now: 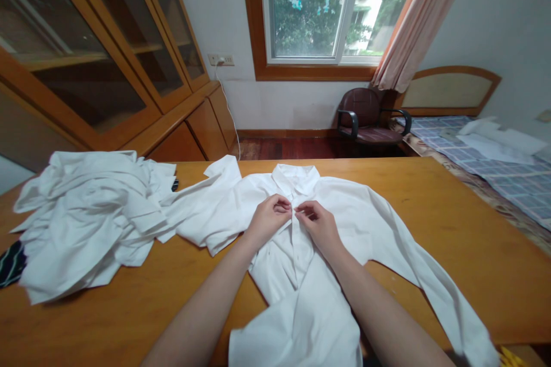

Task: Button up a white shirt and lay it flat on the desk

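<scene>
A white long-sleeved shirt (348,212) lies front up on the wooden table, its collar toward the window and its sleeves spread to both sides. My left hand (272,215) pinches the front edge of the shirt just below the collar. Close beside it, my right hand (316,221) pinches the facing edge at the same height, fingertips nearly meeting the left ones. Any button between the fingers is too small to make out. Below my hands the front panels are rumpled, and the hem hangs toward me.
A heap of white garments (99,212) lies at the table's left, with a dark striped cloth (12,264) sticking out. The wooden table (473,275) reaches toward a bed (508,166) on the right. Beyond stand an armchair (368,117) and a glass-doored cabinet (172,126).
</scene>
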Tool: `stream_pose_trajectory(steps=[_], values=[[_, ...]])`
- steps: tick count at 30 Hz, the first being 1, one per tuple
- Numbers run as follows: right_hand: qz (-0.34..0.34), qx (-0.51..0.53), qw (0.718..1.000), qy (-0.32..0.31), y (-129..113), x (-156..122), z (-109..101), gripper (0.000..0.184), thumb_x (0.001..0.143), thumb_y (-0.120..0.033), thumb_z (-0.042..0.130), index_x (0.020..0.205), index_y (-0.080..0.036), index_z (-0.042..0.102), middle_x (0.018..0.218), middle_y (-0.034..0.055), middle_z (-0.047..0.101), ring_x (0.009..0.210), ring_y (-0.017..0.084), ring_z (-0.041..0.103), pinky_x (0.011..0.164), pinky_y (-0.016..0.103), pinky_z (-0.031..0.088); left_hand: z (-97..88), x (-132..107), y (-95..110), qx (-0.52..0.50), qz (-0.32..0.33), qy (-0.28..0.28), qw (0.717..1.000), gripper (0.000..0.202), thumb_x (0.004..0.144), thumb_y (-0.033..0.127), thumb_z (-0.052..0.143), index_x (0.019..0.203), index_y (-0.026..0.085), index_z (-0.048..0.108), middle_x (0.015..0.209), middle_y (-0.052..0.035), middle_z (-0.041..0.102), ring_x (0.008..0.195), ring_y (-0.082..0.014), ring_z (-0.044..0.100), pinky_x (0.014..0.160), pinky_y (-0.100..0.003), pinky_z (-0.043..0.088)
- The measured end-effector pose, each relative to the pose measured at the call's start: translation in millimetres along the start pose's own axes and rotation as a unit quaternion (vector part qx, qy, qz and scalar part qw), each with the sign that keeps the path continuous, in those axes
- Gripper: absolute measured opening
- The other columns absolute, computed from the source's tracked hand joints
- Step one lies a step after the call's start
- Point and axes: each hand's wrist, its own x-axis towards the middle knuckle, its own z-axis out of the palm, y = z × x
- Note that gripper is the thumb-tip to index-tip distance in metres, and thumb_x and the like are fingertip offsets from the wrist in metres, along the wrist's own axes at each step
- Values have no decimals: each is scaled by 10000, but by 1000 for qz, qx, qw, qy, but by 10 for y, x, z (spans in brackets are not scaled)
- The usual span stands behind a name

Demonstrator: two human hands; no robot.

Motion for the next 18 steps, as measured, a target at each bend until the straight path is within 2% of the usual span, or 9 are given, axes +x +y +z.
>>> stream_pose_trajectory(steps=[8,12,15,18], values=[[7,4,1000,-1,12,0,12,172,802,-346,667,924,-225,654,887,34,746,722,181,661,683,304,523,-19,-8,82,-32,-19,-11,999,141,757,247,675,855,167,613,824,-18,664,761,-159,685,724,-271,557],[4,-6,1000,0,10,3,21,160,807,-332,662,925,-225,654,885,34,743,712,177,652,670,300,513,-30,6,49,45,25,1,999,114,733,258,702,753,164,640,903,-35,600,803,-154,645,745,-272,538],[-3,-14,1000,3,2,3,24,151,810,-333,657,915,-224,658,869,32,744,698,174,652,659,299,514,-45,8,44,91,48,-10,995,89,745,252,687,714,173,663,862,-35,583,834,-168,619,766,-279,517],[-5,-16,1000,-1,5,0,25,160,810,-339,658,919,-221,659,870,34,744,701,176,651,662,302,515,-59,0,61,94,52,-30,994,80,756,246,677,712,178,672,837,-34,600,829,-177,614,766,-287,506]])
